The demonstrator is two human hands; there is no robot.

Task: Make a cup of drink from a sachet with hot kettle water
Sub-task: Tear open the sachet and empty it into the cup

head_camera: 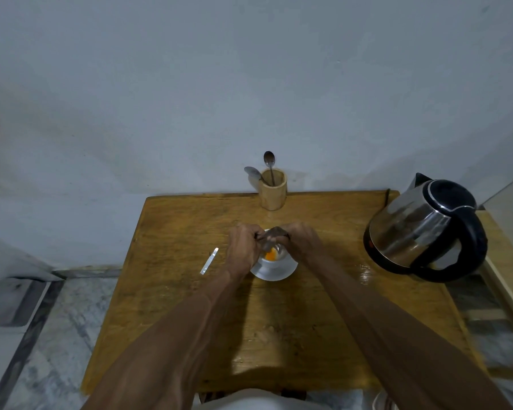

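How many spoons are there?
2, both standing bowl-up in the wooden cup at the table's far edge: one spoon upright, the other spoon leaning left. More could be hidden inside.

sachet [271, 235] over cup [274, 255], orange powder [270, 255]

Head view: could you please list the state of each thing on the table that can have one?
Sachet: torn open, held over the cup by left hand and right hand.
Cup: upright on saucer, orange powder inside.
Kettle: lid shut, untouched.
Wooden holder: upright, two spoons in it.
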